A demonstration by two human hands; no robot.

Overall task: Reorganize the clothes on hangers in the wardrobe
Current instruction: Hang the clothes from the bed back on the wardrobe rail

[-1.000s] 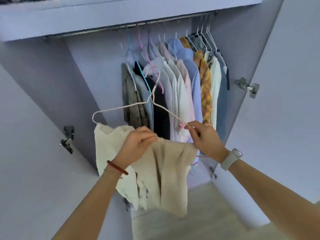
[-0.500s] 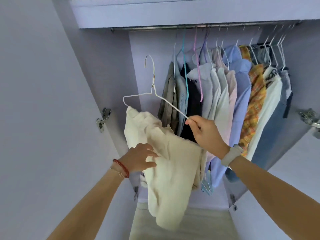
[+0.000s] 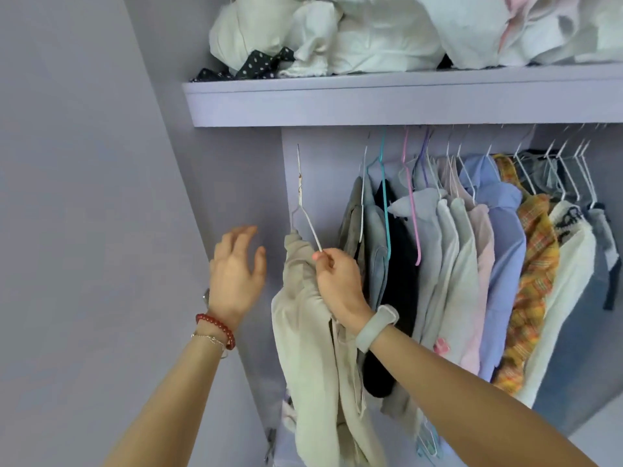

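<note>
You face a lilac wardrobe (image 3: 101, 163) with its shelf (image 3: 404, 99) running across the top of your view. A pile of white bundled cloth (image 3: 371, 32) fills the shelf, with a dark dotted piece (image 3: 259, 64) at its left end.

Below the shelf, a row of hung clothes (image 3: 472, 264) crowds the right part of the space: grey and dark pieces at the left, then pale shirts, a blue shirt (image 3: 502, 264), a yellow-orange plaid one (image 3: 532, 281), a white knit (image 3: 569, 257) and denim at the far right. Their hooks go up behind the shelf edge, so the rail itself is hidden from you.

Left of that row, apart from it, hangs the beige garment (image 3: 313, 348), draped over a white wire hanger (image 3: 312, 230) whose hook points up toward the shelf; you cannot tell whether it has caught on anything.

Your right hand (image 3: 340, 281) pinches the hanger's slanted wire at its lower end, its grip clamped on the wire just above the beige cloth. A pale watch band (image 3: 376, 328) sits on that wrist.

Your left hand (image 3: 236, 274) is raised beside the garment, fingers spread and loose, touching nothing. A red bead bracelet (image 3: 215, 326) circles that wrist.
</note>
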